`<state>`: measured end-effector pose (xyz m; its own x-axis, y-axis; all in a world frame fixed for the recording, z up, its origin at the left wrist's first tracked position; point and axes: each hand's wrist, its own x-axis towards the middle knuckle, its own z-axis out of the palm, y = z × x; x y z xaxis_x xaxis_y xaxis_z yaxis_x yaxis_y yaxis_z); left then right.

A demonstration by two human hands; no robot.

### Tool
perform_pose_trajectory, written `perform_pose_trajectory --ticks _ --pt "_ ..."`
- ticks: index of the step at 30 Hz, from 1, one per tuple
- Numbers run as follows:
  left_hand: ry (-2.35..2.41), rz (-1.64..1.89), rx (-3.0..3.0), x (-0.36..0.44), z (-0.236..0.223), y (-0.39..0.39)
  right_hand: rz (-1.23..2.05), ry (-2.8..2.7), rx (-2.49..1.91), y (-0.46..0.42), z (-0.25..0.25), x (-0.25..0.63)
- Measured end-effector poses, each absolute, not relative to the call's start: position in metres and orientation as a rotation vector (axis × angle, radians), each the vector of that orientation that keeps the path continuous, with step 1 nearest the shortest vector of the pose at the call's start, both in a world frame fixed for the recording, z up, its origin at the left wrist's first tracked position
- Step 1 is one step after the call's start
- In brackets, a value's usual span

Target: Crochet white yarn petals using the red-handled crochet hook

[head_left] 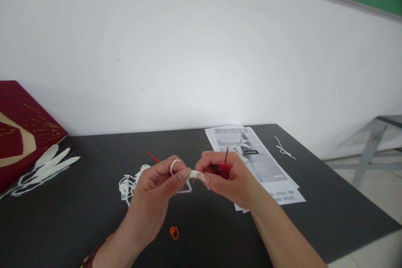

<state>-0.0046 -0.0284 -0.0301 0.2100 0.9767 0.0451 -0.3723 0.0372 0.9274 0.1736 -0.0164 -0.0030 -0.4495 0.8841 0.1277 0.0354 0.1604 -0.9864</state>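
Head view: our left hand (153, 197) and right hand (234, 182) pinch a short, worked white strip (194, 174), right fingers also holding a red-handled tool (224, 169); loose yarn (126, 186) lies unworked

there are two hands (157, 190), one red-handled tool (225, 169), one orange clip (174, 233) and one black table (207, 238).

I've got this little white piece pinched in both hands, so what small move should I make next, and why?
I'd probably tip the red-handled tool in your right hand toward the white piece, letting your left hand hold the piece. The tool's metal shaft points up, away from it, while white yarn loops around a left finger.
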Motion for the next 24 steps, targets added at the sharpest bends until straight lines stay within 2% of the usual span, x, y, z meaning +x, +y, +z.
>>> perform_pose_trajectory --ticks 24 --pt "0.798 1.239 1.063 -0.0031 -0.0282 -0.0298 1.390 -1.677 -0.927 -0.0172 -0.0049 0.1742"
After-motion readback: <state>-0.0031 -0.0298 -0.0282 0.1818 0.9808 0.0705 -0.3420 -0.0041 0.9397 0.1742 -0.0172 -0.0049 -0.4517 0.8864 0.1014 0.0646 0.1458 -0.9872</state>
